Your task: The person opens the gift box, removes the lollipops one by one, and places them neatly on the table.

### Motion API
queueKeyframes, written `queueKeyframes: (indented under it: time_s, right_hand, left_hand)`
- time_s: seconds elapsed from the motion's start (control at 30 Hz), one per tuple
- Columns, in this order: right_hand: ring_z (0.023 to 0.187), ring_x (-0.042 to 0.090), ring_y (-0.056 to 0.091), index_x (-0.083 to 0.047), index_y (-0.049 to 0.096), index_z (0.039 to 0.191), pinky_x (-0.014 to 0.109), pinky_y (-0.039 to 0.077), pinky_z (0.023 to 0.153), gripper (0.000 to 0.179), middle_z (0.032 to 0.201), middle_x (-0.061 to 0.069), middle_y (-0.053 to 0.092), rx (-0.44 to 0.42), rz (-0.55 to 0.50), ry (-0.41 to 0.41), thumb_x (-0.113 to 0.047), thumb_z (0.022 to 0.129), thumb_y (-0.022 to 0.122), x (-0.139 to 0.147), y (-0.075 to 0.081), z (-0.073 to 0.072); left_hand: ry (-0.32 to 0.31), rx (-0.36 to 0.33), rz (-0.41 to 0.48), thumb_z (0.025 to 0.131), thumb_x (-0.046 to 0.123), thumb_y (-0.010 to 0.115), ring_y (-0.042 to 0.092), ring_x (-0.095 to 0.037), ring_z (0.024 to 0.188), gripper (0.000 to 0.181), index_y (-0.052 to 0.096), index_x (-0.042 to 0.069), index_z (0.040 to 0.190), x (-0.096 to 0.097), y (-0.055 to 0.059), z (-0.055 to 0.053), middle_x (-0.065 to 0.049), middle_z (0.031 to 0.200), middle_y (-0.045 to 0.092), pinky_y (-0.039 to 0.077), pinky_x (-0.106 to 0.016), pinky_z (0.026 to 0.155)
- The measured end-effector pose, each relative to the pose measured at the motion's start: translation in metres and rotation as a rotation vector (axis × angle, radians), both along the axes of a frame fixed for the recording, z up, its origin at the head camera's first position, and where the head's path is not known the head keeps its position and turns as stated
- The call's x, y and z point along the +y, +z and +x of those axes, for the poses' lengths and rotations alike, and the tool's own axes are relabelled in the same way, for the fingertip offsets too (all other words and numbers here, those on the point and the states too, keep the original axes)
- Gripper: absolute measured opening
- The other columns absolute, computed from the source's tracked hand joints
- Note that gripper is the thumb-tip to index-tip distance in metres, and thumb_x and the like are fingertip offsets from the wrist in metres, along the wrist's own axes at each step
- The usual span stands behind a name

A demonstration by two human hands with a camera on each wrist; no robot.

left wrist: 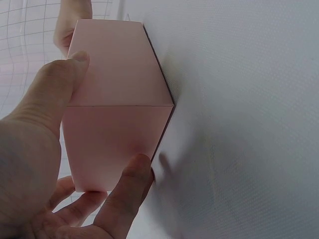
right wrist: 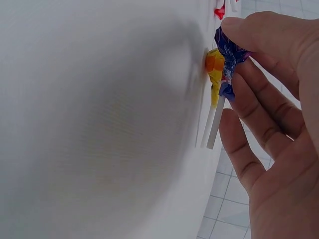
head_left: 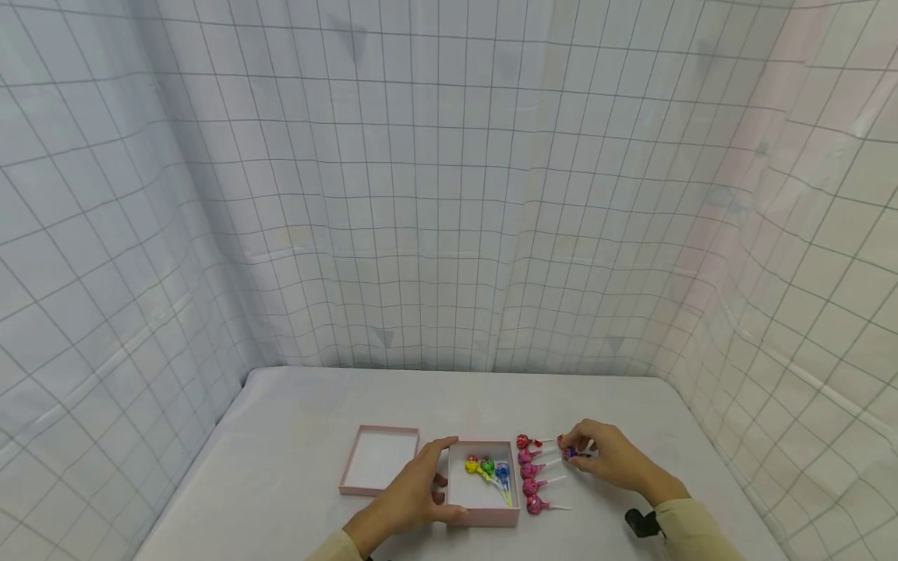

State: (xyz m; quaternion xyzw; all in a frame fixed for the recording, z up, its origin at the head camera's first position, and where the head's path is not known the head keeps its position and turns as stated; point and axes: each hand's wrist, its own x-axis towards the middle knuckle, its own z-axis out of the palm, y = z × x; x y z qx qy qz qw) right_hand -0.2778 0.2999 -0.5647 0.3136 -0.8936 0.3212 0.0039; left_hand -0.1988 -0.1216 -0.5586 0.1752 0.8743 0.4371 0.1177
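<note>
1. As the left hand (head_left: 415, 489) grips the pink box (head_left: 484, 517), I'd judge the work partway: some lollipops (head_left: 487, 466) lie inside, overlapping too closely to count; a column of five (head_left: 531, 487) lies outside, the lid (head_left: 382, 460) off.
2. From the left wrist, thumb and fingers clasp the walls; the contents are hidden.
3. From the right wrist, the right hand (right wrist: 271, 127) pinches a blue-wrapped lollipop (right wrist: 229, 62) beside a yellow one (right wrist: 214, 67); red wrapping (right wrist: 219, 12) above is hard to make out.
</note>
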Motion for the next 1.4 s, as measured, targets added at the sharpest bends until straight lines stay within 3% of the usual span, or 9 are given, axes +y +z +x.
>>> queueKeyframes:
  time_s: [0.33, 0.87, 1.1, 1.4]
  right_hand:
    - [0.097, 0.004, 0.067, -0.012, 0.08, 0.118, 0.027, 0.061, 0.083, 0.025, 0.109, -0.006, 0.074, 0.039, 0.023, 0.014, -0.009, 0.098, 0.094, 0.002, -0.008, -0.007]
    - [0.096, 0.008, 0.068, -0.013, 0.081, 0.119, 0.026, 0.061, 0.084, 0.026, 0.11, -0.006, 0.076, 0.052, 0.022, 0.018, -0.008, 0.098, 0.094, 0.004, -0.009, -0.006]
    - [0.096, 0.015, 0.069, -0.011, 0.081, 0.12, 0.029, 0.063, 0.083, 0.028, 0.112, 0.0, 0.079, 0.122, 0.006, 0.051, -0.002, 0.096, 0.093, 0.003, -0.004, -0.006]
    - [0.101, 0.015, 0.073, -0.013, 0.082, 0.121, 0.031, 0.064, 0.088, 0.022, 0.114, 0.0, 0.078, 0.098, 0.062, 0.025, -0.008, 0.101, 0.09, -0.013, 0.016, 0.001]
  left_hand:
    - [-0.009, 0.0, 0.024, 0.087, 0.029, 0.107, 0.066, -0.018, 0.107, 0.116, 0.037, 0.012, 0.178, 0.0, 0.002, 0.001, -0.015, 0.143, 0.064, 0.058, -0.024, 0.083]
    - [0.002, 0.003, 0.01, 0.086, 0.03, 0.108, 0.065, -0.018, 0.107, 0.116, 0.038, 0.01, 0.177, 0.001, 0.0, 0.001, -0.015, 0.144, 0.063, 0.058, -0.023, 0.082]
    - [-0.008, 0.01, 0.026, 0.087, 0.029, 0.107, 0.066, -0.019, 0.108, 0.116, 0.038, 0.011, 0.178, -0.001, 0.0, 0.001, -0.016, 0.145, 0.063, 0.057, -0.023, 0.082]
    - [-0.012, 0.009, 0.025, 0.087, 0.03, 0.107, 0.067, -0.02, 0.11, 0.116, 0.037, 0.011, 0.178, -0.001, 0.001, 0.001, -0.016, 0.144, 0.064, 0.059, -0.026, 0.084]
